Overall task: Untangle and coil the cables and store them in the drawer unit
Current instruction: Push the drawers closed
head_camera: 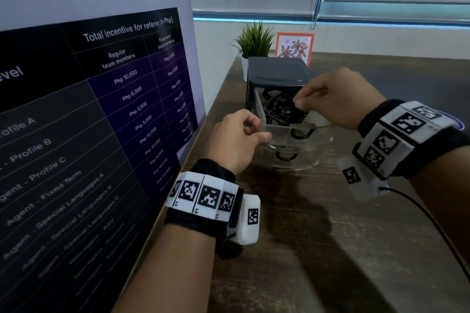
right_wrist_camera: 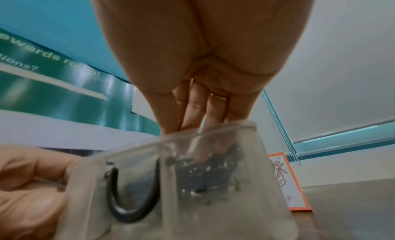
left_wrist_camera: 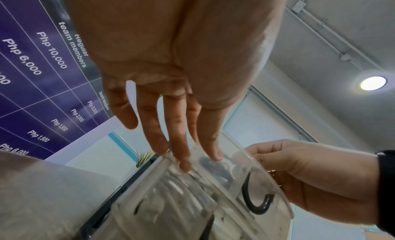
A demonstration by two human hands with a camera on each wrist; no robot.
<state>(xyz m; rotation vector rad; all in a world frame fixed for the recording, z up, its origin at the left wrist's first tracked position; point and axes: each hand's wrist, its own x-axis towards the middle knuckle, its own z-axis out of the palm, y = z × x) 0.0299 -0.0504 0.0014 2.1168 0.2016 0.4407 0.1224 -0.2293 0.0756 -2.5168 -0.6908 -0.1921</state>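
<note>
Both hands grip the clear top drawer (head_camera: 279,127) at frame centre — left hand (head_camera: 236,140) pinching its left front corner, right hand (head_camera: 335,99) its right rim. Black cables (head_camera: 281,107) coiled inside, drawer unit (head_camera: 277,71) behind.

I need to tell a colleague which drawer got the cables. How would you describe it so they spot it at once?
On the brown table, in front of the potted plant, stands a small dark drawer unit. The top drawer is the clear one pulled out between the left hand and right hand. Unlike the drawer below, it holds a bundle of black cables.
</note>
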